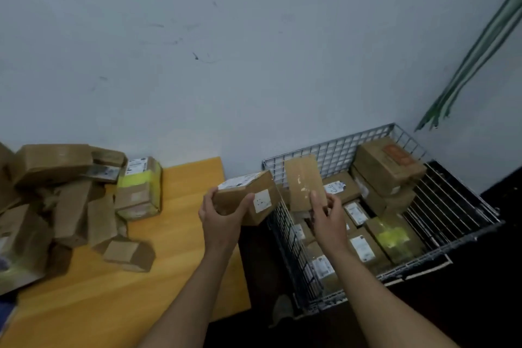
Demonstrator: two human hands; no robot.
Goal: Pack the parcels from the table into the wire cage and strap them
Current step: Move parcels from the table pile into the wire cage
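My left hand (223, 216) grips a brown cardboard parcel with white labels (250, 192), held in the air between the table's right edge and the cage's left wall. My right hand (329, 216) holds a flat brown parcel (303, 181) upright over the cage's back left part. The wire cage (452, 206) stands on the floor to the right of the table and holds several parcels, among them a large box (388, 165) at the back and one with yellow tape (394, 236). A heap of parcels (70, 206) lies on the left of the yellow table (183, 234).
A parcel with yellow tape (139, 188) stands at the right edge of the heap. Green and white straps (477, 56) hang down the wall at the upper right. The pale wall runs close behind table and cage. The floor around the cage is dark.
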